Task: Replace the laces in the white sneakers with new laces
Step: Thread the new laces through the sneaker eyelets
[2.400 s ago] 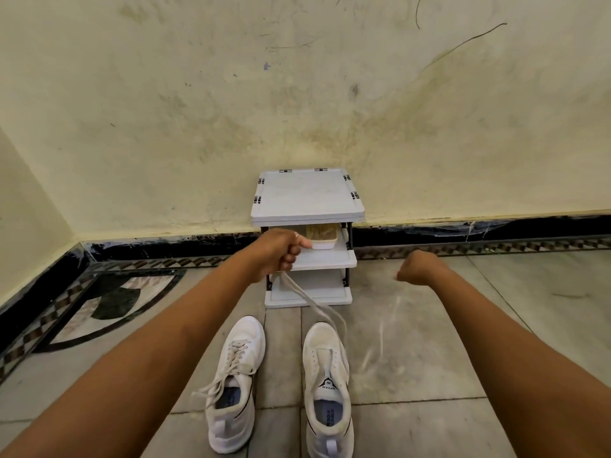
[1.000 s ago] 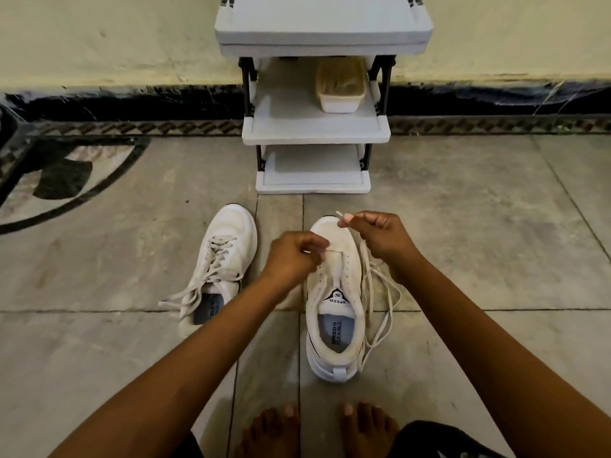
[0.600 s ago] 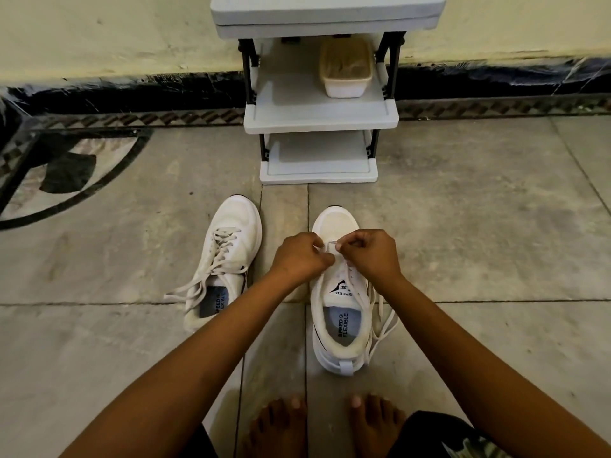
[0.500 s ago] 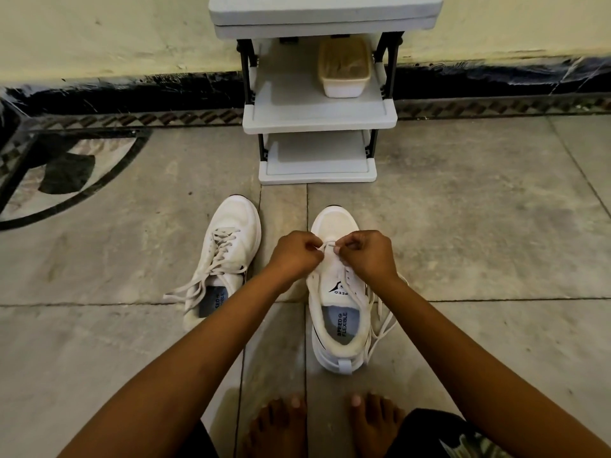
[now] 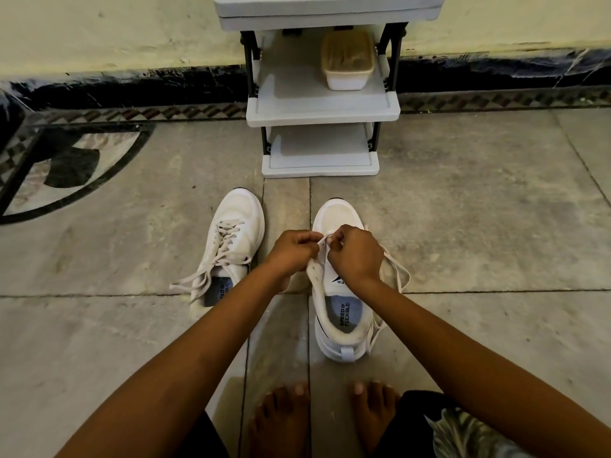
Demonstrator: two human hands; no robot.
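Two white sneakers stand on the floor, toes pointing away from me. The left sneaker (image 5: 231, 246) is laced, its lace ends trailing loose to the left. Over the front eyelets of the right sneaker (image 5: 337, 312) my left hand (image 5: 292, 251) and my right hand (image 5: 353, 252) meet, each pinching the white lace (image 5: 396, 269). The rest of that lace loops loose down the shoe's right side onto the floor. My fingers hide the eyelets.
A small grey shelf rack (image 5: 322, 107) stands against the wall just beyond the shoes, with a white tub (image 5: 347, 61) on its middle shelf. My bare feet (image 5: 287, 418) are on the tiled floor right behind the right sneaker.
I have come down from reaching at the rack to the right sneaker. Both hands closed in together over its front eyelets with the lace; in the last half second they barely moved.
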